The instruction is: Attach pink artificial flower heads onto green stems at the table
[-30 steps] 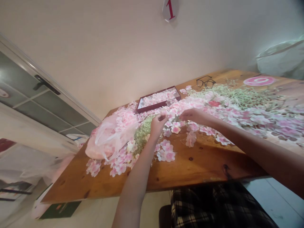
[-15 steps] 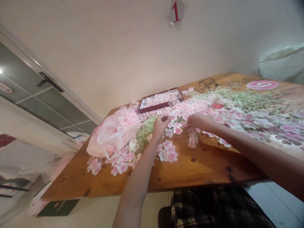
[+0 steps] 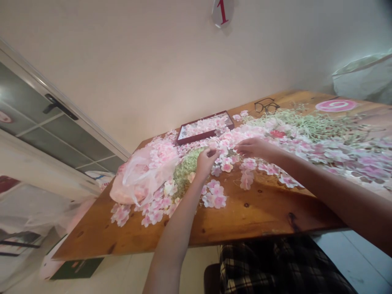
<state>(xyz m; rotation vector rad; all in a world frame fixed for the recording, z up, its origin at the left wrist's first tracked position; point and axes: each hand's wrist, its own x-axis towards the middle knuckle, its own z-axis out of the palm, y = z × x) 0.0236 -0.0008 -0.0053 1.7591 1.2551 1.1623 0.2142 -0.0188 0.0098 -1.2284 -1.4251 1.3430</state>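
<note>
My left hand [image 3: 208, 160] is closed in a pinch, thumb and forefinger forming a ring. Pale pink artificial flowers [image 3: 227, 164] lie right at its fingertips, and what the pinch holds is too small to make out. My right hand [image 3: 251, 148] hovers palm down over the flower heap, its fingers stretched leftward and partly apart. Nothing shows in it. Left of my left wrist lies a clump of green stems [image 3: 185, 168]. Between my forearms, a small cluster of pink flowers [image 3: 218, 195] rests on the wood.
Behind the hands stands a dark red tray [image 3: 202, 137] with blossoms. A translucent plastic bag [image 3: 130, 179] of flowers lies at left. Green stems [image 3: 318, 123], glasses [image 3: 266, 107] and a pink disc [image 3: 336, 105] are at back right. The wooden table [image 3: 239, 222] ends near my lap.
My right hand has moved a little left and up, its fingers going from curled down to stretched out. My left hand keeps its pinch in nearly the same place. The view has shifted slightly.
</note>
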